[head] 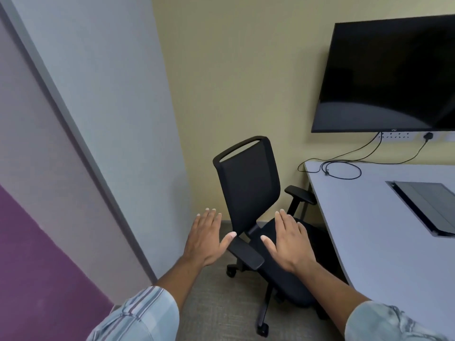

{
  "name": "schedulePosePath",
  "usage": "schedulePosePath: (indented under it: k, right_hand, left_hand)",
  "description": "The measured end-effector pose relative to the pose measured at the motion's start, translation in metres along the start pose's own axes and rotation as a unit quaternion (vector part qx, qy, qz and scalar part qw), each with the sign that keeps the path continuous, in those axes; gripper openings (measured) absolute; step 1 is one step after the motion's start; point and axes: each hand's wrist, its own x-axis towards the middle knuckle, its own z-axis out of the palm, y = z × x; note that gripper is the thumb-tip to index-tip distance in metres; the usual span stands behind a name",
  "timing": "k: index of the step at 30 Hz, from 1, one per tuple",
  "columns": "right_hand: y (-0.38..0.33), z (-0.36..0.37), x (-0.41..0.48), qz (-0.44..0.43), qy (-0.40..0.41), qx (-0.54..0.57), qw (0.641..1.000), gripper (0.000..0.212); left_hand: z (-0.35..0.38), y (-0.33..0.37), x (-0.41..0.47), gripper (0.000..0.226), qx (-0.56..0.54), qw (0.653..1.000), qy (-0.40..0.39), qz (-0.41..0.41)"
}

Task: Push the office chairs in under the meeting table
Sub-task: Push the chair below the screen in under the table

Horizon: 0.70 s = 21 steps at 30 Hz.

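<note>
A black mesh-backed office chair [248, 183] on castors stands in the corner, at the left end of the white meeting table [374, 242]. Its seat faces the table and lies partly beneath the table's edge. One armrest points toward me, the other sits by the table corner. My left hand [206, 238] hovers flat, fingers spread, just left of the near armrest. My right hand [288, 239] hovers flat over the seat, to the right of the backrest. Neither hand holds anything, and I cannot tell whether either touches the chair.
A dark wall-mounted screen [389, 75] hangs above the table's far end, with black cables [342, 166] trailing onto the tabletop. A grey flip-up cable hatch [426, 205] is set into the table. A grey and purple partition wall [73, 168] runs close on my left. Grey carpet covers the floor.
</note>
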Motion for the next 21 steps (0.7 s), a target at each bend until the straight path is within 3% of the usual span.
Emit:
schedulePosePath:
  k: [7,14,21]
  right_hand:
    - [0.006,0.009,0.103,0.016,0.024,0.012,1.000,0.092]
    - [0.019,0.000,0.198,0.044,0.030,0.028,0.998,0.092]
    - [0.015,0.007,0.264,0.085,0.034,0.036,0.995,0.101]
  left_hand:
    - [-0.011,-0.026,0.116,0.102,0.020,0.999,0.025,0.025]
    - [-0.035,-0.050,0.227,0.085,0.032,0.998,0.049,0.039]
    - [-0.048,-0.062,0.334,0.080,0.102,0.990,0.062,0.077]
